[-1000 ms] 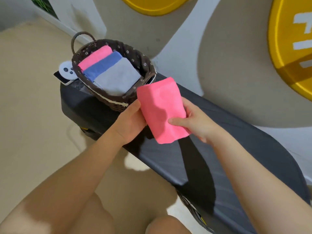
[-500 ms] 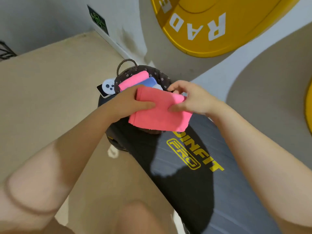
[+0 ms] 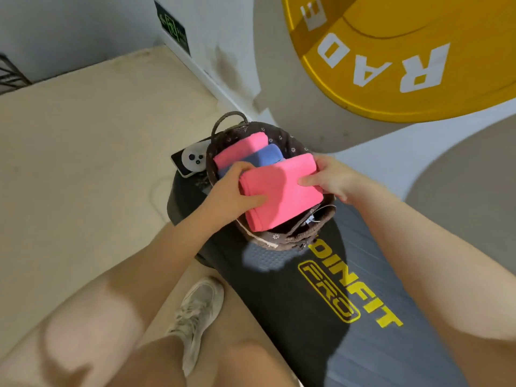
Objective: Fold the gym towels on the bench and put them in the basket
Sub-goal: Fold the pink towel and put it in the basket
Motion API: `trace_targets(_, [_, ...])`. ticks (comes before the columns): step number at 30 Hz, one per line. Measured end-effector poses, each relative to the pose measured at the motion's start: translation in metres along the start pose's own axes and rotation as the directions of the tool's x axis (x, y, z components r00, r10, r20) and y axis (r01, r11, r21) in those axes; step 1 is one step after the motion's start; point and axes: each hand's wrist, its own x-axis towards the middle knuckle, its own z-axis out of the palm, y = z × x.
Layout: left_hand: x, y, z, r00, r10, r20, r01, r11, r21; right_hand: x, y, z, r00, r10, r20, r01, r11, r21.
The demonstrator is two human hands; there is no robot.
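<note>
Nearest the camera, bare knees and a pale sneaker [image 3: 199, 311] were seen on the beige floor [image 3: 83, 152]. Beside them, a dark padded bench [image 3: 335, 325] with yellow lettering stretched away at a slant. Farther along it, a folded pink towel [image 3: 279, 196] was held over the near end of the brown wicker basket [image 3: 282, 238], gripped at its left edge by the left hand [image 3: 234, 194], thumb on top, and pinched at its right edge by the right hand [image 3: 332, 177]. Inside the basket, another pink towel [image 3: 240, 149] and a blue towel [image 3: 265, 157] were packed side by side. Just beyond the basket's left side a phone [image 3: 190, 160] was lying on the bench end. At the back, a pale wall [image 3: 223, 32] and a large yellow weight plate [image 3: 391, 65] were seen.
</note>
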Motion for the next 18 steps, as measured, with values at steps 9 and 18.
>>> trace_targets(9, [0.036,-0.019,0.024,0.987,-0.04,0.155,-0.092,0.648,0.756,0.036,0.009,0.016,0.995,0.09,-0.052,-0.102,0.767,-0.634])
trace_targets(18, [0.041,-0.024,0.039,0.981,-0.084,0.177,-0.128,0.408,0.904,0.047,0.016,0.032,0.964,0.2,-0.174,-0.25,0.469,-0.847])
